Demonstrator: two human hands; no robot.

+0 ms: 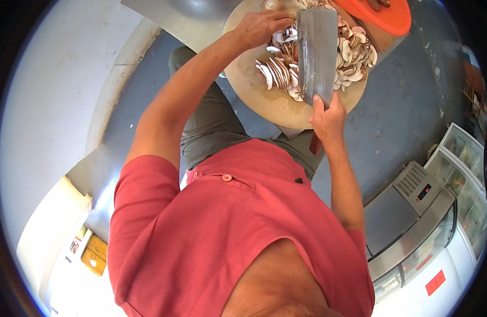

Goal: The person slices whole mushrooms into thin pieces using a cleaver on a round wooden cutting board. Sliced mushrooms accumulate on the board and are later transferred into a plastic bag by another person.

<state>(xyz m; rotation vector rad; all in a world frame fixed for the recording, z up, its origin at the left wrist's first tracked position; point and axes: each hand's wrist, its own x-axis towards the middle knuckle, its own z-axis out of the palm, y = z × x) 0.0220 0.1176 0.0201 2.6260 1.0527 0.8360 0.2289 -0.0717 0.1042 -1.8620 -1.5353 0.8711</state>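
My right hand point(328, 119) grips the dark red handle point(315, 145) of a broad steel cleaver point(318, 51). Its blade lies over the round cutting board point(247, 97), pointing away from me and covering some of the mushrooms. On the left of the blade is a fanned row of thin mushroom slices point(278, 73). A larger heap of sliced mushrooms point(352, 53) spreads along the right. My left hand point(263, 29) reaches over the board's far left part, its fingertips beside the blade's far end and close to more slices. Whether those fingers pinch a piece is hidden.
An orange-red plastic container point(392, 18) holding brown pieces stands past the board at the upper right. A metal surface point(180, 20) extends to the upper left. Behind me on the right is a glass-fronted display refrigerator point(426, 253). A pale wall point(61, 79) runs along the left.
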